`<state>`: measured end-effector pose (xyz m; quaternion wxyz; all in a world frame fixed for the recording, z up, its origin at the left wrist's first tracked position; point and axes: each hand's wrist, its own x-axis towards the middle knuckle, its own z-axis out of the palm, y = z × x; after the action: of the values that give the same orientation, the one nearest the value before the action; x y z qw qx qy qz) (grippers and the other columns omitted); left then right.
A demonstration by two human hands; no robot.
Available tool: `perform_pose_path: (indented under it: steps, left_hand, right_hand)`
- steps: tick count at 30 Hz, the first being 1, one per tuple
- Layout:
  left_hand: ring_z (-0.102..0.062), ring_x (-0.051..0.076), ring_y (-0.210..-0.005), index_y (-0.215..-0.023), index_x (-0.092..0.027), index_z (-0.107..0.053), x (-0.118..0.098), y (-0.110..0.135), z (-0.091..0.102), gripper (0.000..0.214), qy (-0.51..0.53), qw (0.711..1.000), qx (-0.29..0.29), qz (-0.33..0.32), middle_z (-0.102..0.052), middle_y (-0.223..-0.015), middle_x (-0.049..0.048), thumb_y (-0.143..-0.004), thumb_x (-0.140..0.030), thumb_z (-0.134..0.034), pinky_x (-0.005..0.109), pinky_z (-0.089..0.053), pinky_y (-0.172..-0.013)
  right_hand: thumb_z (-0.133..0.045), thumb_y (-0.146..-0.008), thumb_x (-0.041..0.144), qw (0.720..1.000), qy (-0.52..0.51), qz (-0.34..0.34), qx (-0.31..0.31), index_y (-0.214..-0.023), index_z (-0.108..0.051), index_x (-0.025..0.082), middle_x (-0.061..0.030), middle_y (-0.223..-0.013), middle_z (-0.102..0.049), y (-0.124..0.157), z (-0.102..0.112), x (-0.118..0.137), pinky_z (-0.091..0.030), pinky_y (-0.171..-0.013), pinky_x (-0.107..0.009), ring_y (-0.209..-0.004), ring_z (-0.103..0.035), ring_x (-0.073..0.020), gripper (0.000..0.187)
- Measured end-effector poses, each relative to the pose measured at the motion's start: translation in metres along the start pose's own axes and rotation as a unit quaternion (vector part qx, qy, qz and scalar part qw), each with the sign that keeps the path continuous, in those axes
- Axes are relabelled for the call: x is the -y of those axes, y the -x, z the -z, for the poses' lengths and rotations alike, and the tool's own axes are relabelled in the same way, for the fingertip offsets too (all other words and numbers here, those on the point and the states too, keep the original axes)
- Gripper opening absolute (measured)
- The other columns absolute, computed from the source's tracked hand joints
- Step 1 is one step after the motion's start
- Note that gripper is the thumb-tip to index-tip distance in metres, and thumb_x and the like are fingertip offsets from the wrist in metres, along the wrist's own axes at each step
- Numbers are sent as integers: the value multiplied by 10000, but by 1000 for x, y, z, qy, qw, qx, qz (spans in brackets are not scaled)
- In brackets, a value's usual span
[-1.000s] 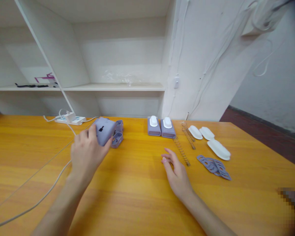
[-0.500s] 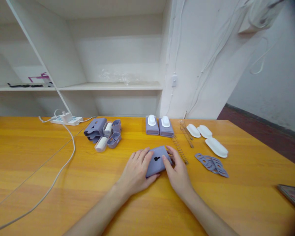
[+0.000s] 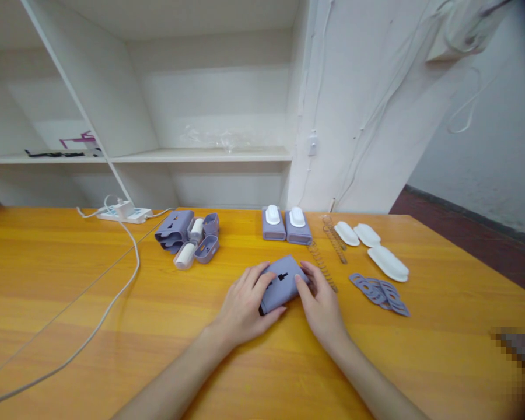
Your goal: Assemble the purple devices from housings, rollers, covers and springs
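A purple-grey plastic housing [image 3: 284,284] with a black keyhole-like slot lies tilted between my hands on the table. My left hand [image 3: 245,300] wraps its left side, fingers over the top and thumb along the near edge. At its right end my right hand [image 3: 319,297] pinches it, thumb on the top face and fingers at the far side. Just past my right hand lies a coil spring [image 3: 322,265]. Beyond the housing stand two similar purple-grey housings [image 3: 273,232] [image 3: 298,234], each topped by a white oval part [image 3: 272,214].
Right of my hands lie flat purple-grey plates [image 3: 380,293], white oval covers [image 3: 388,262] and another spring [image 3: 334,239]. At left are stacked housings [image 3: 175,226], purple caps [image 3: 207,249] and white cylinders [image 3: 186,255]. A white cable [image 3: 133,265] runs from a power strip [image 3: 125,213].
The housing has turned slightly between my hands, its right end tipping so that more of the edge shows. The view has shifted a little, moving the whole scene slightly rightward.
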<state>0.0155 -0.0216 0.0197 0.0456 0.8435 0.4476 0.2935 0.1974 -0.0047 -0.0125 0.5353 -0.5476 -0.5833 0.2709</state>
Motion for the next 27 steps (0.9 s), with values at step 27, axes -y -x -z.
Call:
perform_pose_path:
  steps: [27]
  left_hand:
    - [-342, 328, -1284, -1373, -209, -280, 5, 1, 5, 661, -43, 999, 29, 1, -177, -1487, 157, -776, -296, -549, 506, -373, -988]
  right_hand:
    - [-550, -815, 301, 975, 134, 156, 88, -1005, -581, 244, -84, -1280, -414, 14, 5, 31, -335, -1038, -434, -1220, -407, -251, 201]
